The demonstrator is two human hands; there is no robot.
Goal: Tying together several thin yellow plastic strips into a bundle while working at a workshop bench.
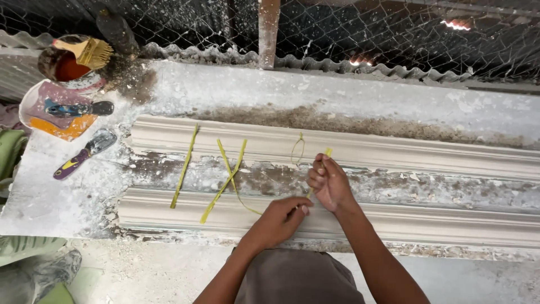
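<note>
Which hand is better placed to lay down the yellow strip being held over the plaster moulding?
Probably the right hand: it pinches the thin yellow strip near its upper end, while the left hand rests lower.

Even soft daylight, sharp focus

Both hands [306,202] close together, pinching.

Plaster moulding [349,152]: two raised ribs are bounding an open channel. Yellow strips [225,177] are lying across it left of centre; both hands are occupying its middle. Right stretch is lying open. Wire mesh [394,34] is closing off behind; scrapers [84,152] and bowls are crowding its left end.
</note>
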